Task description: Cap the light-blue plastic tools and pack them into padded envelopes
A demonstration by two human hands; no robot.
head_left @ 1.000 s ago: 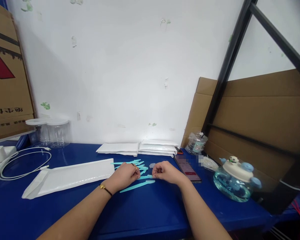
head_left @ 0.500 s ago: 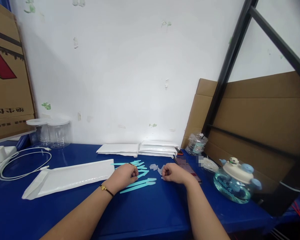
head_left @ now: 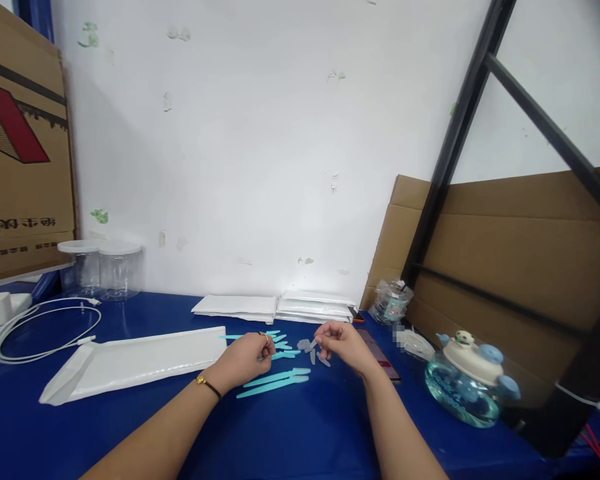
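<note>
My left hand is closed, its fingers curled over a group of slim turquoise eyebrow razors. What its fingertips pinch, if anything, is hidden. Two more razors lie side by side just in front of that hand. To the right, my right hand pinches a small translucent blade cap between thumb and forefinger. Below its fingers, several similar translucent caps lie loose on the blue table.
A white padded mailer lies at left, beside a coiled white cable. White packets are stacked by the wall. A phone and a teal glass pot stand right. Clear jars sit back left.
My right hand has lifted slightly from the tabletop beside the caps, and a cap now shows in its pinch. My left hand stays over the razors. The camera view has tilted upward slightly.
</note>
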